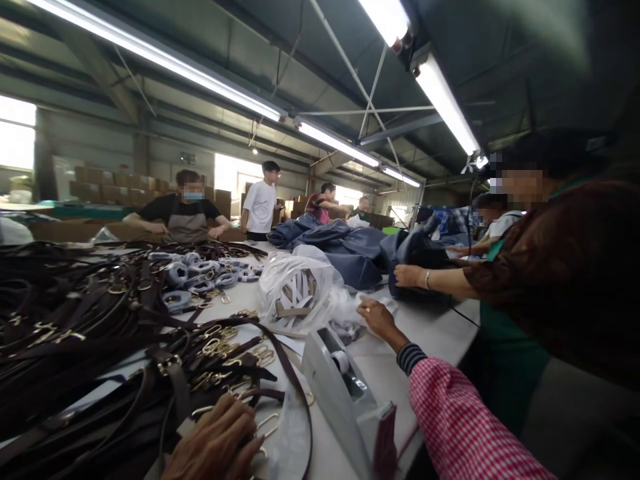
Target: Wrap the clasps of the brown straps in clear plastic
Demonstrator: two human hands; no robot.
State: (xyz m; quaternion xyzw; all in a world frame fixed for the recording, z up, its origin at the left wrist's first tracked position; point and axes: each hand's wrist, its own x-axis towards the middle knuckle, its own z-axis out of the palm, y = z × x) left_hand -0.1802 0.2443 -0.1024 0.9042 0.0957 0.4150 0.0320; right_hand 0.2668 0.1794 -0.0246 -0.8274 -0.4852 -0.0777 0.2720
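Observation:
In the head view, my right hand (379, 320) reaches forward over the table, with its fingers closed on the edge of a clear plastic bag (320, 273). Pale flat strips (299, 293) show inside the bag. My left hand (217, 437) lies at the near edge, its fingers curled over dark leather straps with gold metal loops (267, 425); its fingertips are partly hidden. Between my hands stands a grey tape dispenser (333, 383) with a roll in it. Many dark leather straps (95, 320) with gold buckles heap up on the left.
Wrapped grey-blue coiled straps (193, 273) lie beyond the heap. Dark blue material (345, 247) is piled at the back. At the right, a co-worker's hand (413, 275) touches that pile. Another person (187, 217) sits across the table (453, 333); several others are farther back.

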